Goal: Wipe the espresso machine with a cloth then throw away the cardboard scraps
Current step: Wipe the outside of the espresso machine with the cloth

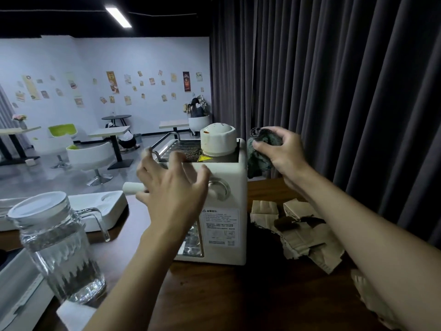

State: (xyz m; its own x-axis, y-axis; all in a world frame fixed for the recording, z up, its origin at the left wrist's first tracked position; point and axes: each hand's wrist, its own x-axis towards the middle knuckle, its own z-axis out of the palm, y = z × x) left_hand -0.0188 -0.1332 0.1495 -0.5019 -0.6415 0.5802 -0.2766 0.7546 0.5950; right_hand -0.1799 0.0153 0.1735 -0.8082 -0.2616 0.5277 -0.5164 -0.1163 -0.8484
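A cream espresso machine (224, 232) stands on the dark wooden counter (226, 295), with a white domed cap (218, 139) on top and a round knob on its near side. My left hand (170, 187) hovers open, fingers spread, in front of the machine's upper left part; whether it touches is unclear. My right hand (282, 152) is raised beside the machine's upper right corner, shut on a crumpled dark grey cloth (259, 158) that hangs down. Torn brown cardboard scraps (303, 232) lie on the counter right of the machine, under my right forearm.
A ribbed glass pitcher (59, 254) with a clear lid stands near left. A white tray (95, 206) lies behind it. Dark curtains (346, 91) hang close behind the counter on the right. White chairs and small tables fill the room beyond, with a person at the far wall.
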